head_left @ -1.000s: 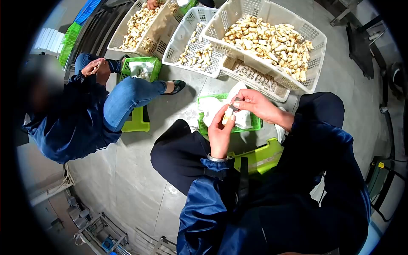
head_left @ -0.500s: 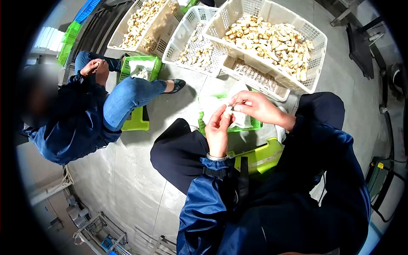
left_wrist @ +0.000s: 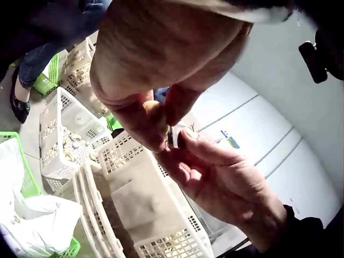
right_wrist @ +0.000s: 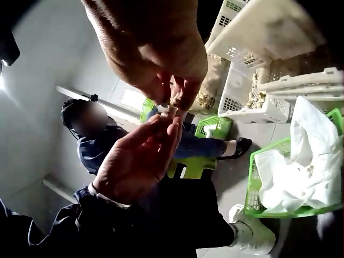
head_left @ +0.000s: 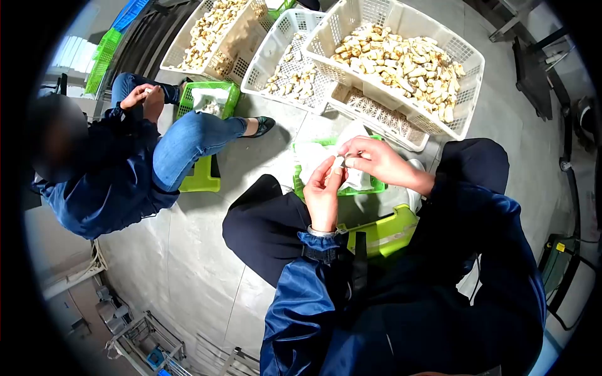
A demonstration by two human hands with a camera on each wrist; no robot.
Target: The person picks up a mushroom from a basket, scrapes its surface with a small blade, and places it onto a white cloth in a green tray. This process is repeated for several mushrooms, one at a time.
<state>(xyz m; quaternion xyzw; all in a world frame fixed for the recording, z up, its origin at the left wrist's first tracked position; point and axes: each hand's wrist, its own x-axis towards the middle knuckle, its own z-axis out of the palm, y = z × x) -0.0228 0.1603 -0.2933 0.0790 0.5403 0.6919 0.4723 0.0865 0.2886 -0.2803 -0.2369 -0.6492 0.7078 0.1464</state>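
Observation:
In front of the knees in the head view, my left hand (head_left: 323, 194) pinches a small pale mushroom (head_left: 339, 162) between thumb and fingers. My right hand (head_left: 382, 163) meets it from the right, fingers bent at the mushroom's end. Seen from the left wrist, the mushroom's tan rounded end (left_wrist: 153, 112) shows between the left fingers. A thin metal piece (left_wrist: 174, 137), like a small blade, is pinched by the right thumb and fingers against it. Below both hands is a green basket (head_left: 297, 178) lined with a white bag (head_left: 359, 178).
A large white crate (head_left: 360, 80) full of mushrooms stands ahead, over a lower crate (head_left: 376, 117). Left of it is a crate (head_left: 249, 80) with fewer mushrooms. Another person (head_left: 94, 194) sits at left beside a green basket (head_left: 231, 100). A green stool (head_left: 382, 233) is underneath me.
My right hand's fingers have shifted at the mushroom, and the dark grey piece seen in them earlier is now mostly hidden. The left hand keeps hold of the mushroom, almost in place.

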